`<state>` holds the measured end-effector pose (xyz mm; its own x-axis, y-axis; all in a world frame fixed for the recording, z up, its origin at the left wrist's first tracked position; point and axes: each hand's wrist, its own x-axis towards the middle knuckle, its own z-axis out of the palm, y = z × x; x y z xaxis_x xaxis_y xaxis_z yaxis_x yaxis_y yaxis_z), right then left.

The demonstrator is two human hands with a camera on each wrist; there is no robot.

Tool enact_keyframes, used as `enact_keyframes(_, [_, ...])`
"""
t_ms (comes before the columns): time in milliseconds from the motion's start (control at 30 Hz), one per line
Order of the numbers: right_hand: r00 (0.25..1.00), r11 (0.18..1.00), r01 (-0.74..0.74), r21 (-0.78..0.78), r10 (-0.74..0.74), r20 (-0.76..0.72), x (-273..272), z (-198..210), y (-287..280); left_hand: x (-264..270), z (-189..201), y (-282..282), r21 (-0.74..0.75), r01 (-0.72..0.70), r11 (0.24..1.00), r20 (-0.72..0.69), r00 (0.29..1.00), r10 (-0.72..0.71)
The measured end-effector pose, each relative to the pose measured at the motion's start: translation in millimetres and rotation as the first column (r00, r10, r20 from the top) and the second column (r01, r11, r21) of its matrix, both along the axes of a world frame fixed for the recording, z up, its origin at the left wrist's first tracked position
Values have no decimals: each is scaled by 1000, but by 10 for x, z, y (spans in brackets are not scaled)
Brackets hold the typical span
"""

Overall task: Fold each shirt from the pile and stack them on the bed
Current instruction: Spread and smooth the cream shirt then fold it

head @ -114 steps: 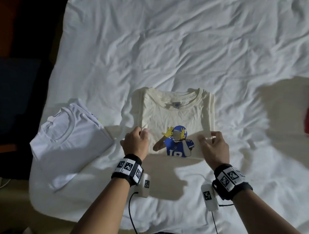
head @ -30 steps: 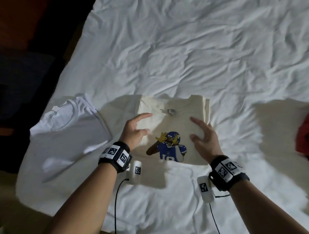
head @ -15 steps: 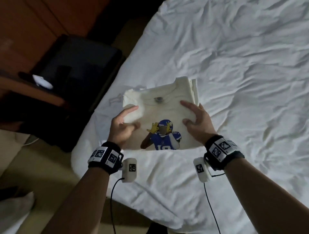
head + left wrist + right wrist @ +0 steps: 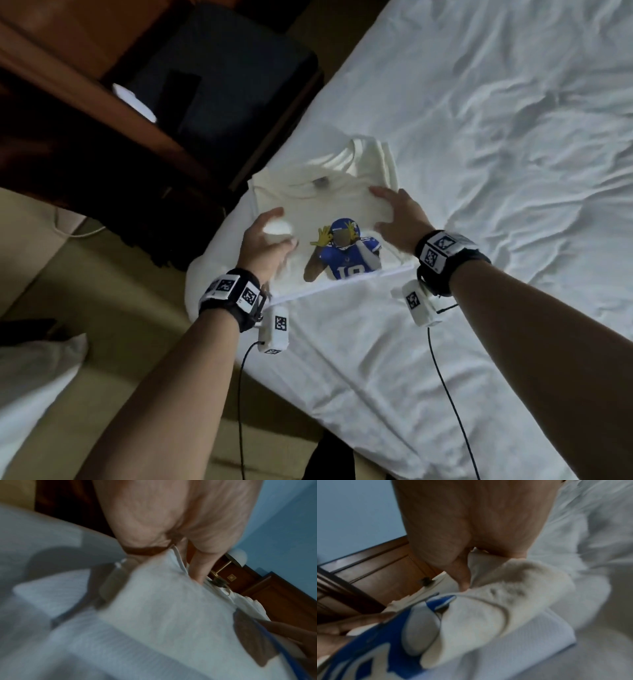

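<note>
The left hand (image 4: 265, 245) grips the left edge of the folded cream cotton shirt with a blue football-player print (image 4: 329, 205) — thumb on top, fingers tucked beneath the fabric in the left wrist view. The right hand (image 4: 399, 219) holds the right edge the same way, fingers spread across the top and thumb curled at the side. The cream shirt sits near the corner of the bed with a rumpled white sheet (image 4: 479, 137), on top of a folded white shirt (image 4: 346, 281) whose thin edge shows just below the print. Beside the bed stands dark brown wooden furniture (image 4: 85, 113) — a black case (image 4: 222, 82) lies between it and the mattress. A white pillow (image 4: 30, 387) rests on the tan floor.
</note>
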<state>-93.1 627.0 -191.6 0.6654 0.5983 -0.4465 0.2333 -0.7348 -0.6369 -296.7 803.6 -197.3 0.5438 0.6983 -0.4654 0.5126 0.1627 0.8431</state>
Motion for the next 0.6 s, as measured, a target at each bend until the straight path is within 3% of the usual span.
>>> enact_keyframes(167, [978, 962, 210, 173, -210, -14, 9, -26, 27, -25, 9, 46, 93, -50, 994, 27, 998, 48])
enact_keyframes(300, [985, 966, 173, 190, -169, -35, -23, -91, 54, -123, -57, 45, 83, -95, 992, 50, 995, 91])
enact_keyframes(433, [977, 966, 214, 143, -208, -53, -58, -147, 39, -96, -134, 49, 145, 8, 989, -42, 999, -2])
enact_keyframes(467, [979, 971, 206, 118, -205, -21, -84, -134, 37, -72, -120, 44, 162, 30, 986, -88, 996, -16])
enact_keyframes(533, [975, 994, 101, -28, -94, 202, -174, -58, 56, -40, -83, 27, 298, 130, 946, -264, 963, -49])
enact_keyframes(567, [938, 992, 65, -109, -24, 346, -240, -18, 73, -28, -65, -2, 434, 225, 872, -373, 926, -54])
enact_keyframes(600, [893, 987, 58, -146, 14, 450, -332, 25, 103, -12, -60, -59, 577, 320, 752, -444, 895, -40])
